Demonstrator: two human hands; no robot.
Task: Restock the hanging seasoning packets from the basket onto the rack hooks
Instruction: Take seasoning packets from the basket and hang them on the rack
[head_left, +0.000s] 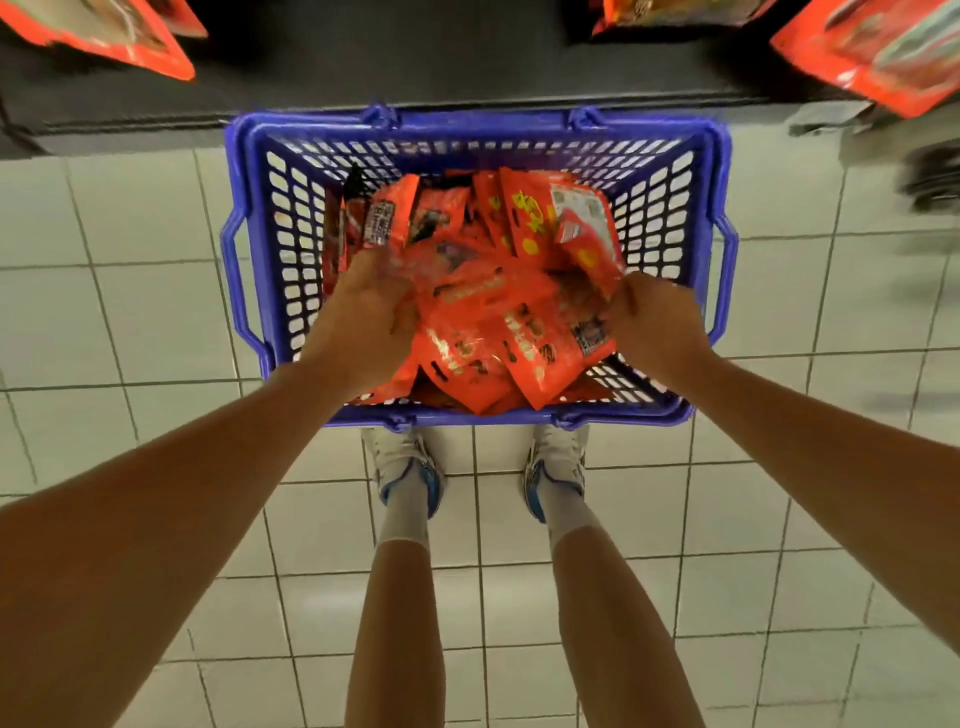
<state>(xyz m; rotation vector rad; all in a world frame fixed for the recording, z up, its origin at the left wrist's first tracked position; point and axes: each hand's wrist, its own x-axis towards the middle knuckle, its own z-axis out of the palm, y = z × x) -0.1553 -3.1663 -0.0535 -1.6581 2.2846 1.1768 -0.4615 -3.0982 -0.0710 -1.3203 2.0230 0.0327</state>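
A blue plastic basket (249, 208) stands on the tiled floor just in front of my feet. It holds several orange-red seasoning packets (498, 332) in a loose heap. My left hand (363, 317) reaches in from the left, its fingers curled round packets at the heap's left side. My right hand (657, 325) grips the right edge of the same bunch of packets. The fingertips of both hands are hidden among the packets. More orange packets hang at the top left (104, 36) and top right (878, 57), with the hooks themselves out of view.
A dark shelf base (415, 57) runs along the floor right behind the basket. White floor tiles (130, 312) spread to both sides. My two white and blue shoes (410, 467) stand close to the basket's near rim. A blurred dark object (930, 176) lies at the right.
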